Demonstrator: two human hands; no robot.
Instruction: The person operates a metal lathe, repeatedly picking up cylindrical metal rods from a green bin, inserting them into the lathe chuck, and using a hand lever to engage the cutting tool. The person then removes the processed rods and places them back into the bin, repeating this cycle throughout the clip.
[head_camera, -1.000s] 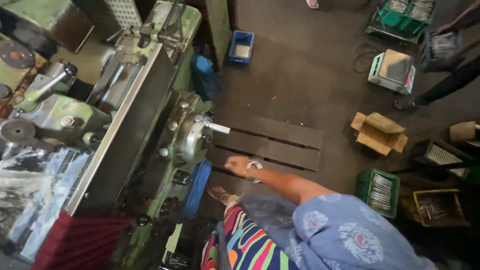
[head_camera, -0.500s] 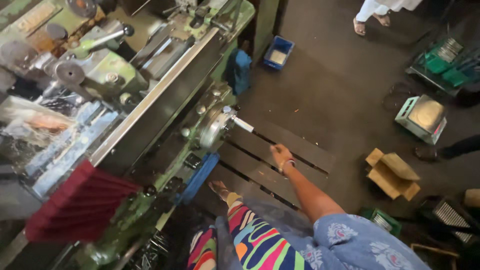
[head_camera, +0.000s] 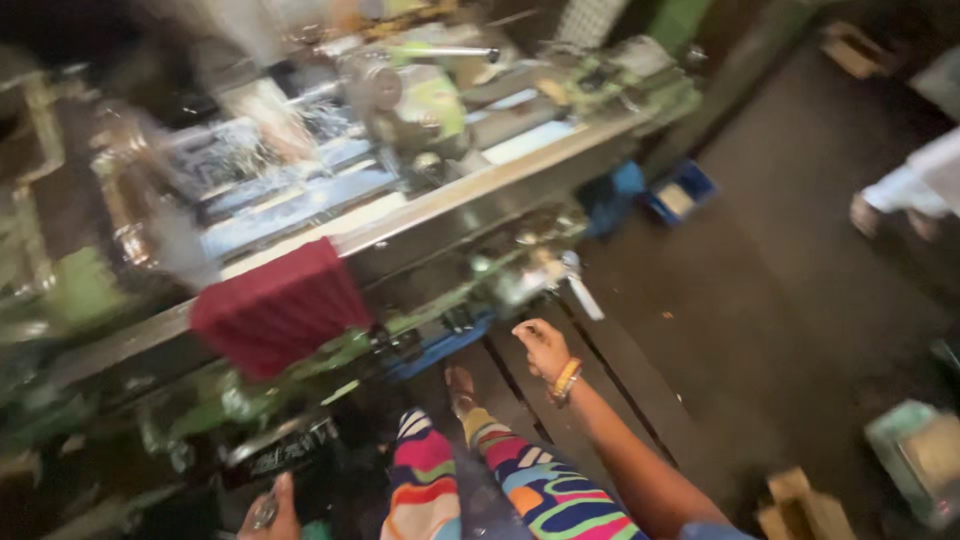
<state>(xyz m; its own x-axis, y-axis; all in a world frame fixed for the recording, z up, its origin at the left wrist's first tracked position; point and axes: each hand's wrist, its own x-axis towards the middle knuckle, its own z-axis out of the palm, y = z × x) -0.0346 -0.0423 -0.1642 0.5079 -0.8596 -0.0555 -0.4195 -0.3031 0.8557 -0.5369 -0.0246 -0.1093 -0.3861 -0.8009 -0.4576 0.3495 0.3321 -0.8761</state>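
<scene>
The right hand, loosely curled and empty, has drawn closer to the lathe's handle, just short of touching. The left hand, newly in view at the near edge, grips a small metal piece.

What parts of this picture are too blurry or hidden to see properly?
- Left hand: cut off by the bottom edge in the head view; a small shiny thing between its fingers is too blurred to tell.
- Green machine: motion blur smears its parts.
- Right hand: near the machine's handle; blur hides whether they touch.
- Another person's foot: cut off by the right edge.
</scene>
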